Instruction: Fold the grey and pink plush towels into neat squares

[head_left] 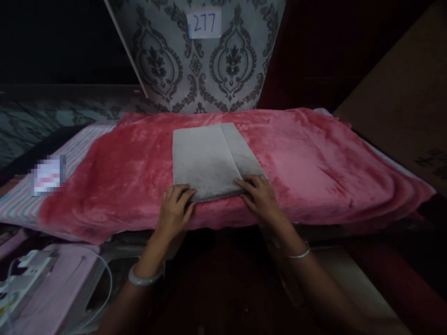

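A grey folded cloth (209,156) lies on a red plush blanket (307,158) spread over a table. Its right part is folded over, which leaves a seam down the middle. My left hand (174,209) rests at the cloth's near left corner, fingers curled onto its edge. At the near right corner lies my right hand (260,195), fingers spread and pressing on the edge. A bangle sits on each wrist.
A striped sheet (21,204) shows under the blanket at the left. A patterned grey panel (164,60) with a label reading 277 (204,23) stands behind. A pink object with white cables (42,284) sits low at the left. A brown surface (401,93) is at the right.
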Available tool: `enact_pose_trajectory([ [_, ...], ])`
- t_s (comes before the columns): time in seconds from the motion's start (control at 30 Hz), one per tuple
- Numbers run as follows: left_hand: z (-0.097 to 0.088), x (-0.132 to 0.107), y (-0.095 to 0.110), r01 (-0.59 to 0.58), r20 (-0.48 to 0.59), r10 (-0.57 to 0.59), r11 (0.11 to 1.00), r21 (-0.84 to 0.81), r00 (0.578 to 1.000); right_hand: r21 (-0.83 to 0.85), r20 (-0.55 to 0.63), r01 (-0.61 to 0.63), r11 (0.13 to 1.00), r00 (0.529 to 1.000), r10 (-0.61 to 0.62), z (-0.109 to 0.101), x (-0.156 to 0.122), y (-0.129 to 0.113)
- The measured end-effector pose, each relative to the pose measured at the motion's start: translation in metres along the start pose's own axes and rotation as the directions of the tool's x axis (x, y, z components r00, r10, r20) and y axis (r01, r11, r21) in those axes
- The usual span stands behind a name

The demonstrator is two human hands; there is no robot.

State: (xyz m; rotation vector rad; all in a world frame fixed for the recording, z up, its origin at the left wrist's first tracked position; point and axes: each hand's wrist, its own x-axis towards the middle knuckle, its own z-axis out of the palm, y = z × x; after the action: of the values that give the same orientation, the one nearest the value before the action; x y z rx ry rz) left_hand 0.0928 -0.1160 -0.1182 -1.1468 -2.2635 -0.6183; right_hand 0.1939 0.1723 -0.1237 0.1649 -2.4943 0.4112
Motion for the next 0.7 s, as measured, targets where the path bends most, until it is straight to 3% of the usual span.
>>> enact_pose_trajectory([
  [0.27,-0.001,0.007,0.001,-0.056,0.001,0.056,0.998,0.034,0.998,-0.028,-0.066,-0.011,1.000,0.998,0.009,0.007,0.000,0.001],
  [0.43,-0.006,0.013,-0.002,-0.062,0.056,0.062,0.998,-0.006,0.997,-0.008,-0.142,-0.052,0.999,0.989,0.050,0.010,0.005,-0.005],
  [0.57,-0.001,0.010,-0.004,-0.081,0.027,0.080,0.996,0.039,0.996,-0.057,-0.201,-0.052,0.997,0.979,0.039,0.016,0.000,-0.008],
  [0.7,0.006,0.002,-0.004,-0.090,-0.007,0.090,0.995,0.039,0.996,-0.062,-0.172,-0.049,0.997,0.984,0.038,0.020,-0.008,-0.008],
])
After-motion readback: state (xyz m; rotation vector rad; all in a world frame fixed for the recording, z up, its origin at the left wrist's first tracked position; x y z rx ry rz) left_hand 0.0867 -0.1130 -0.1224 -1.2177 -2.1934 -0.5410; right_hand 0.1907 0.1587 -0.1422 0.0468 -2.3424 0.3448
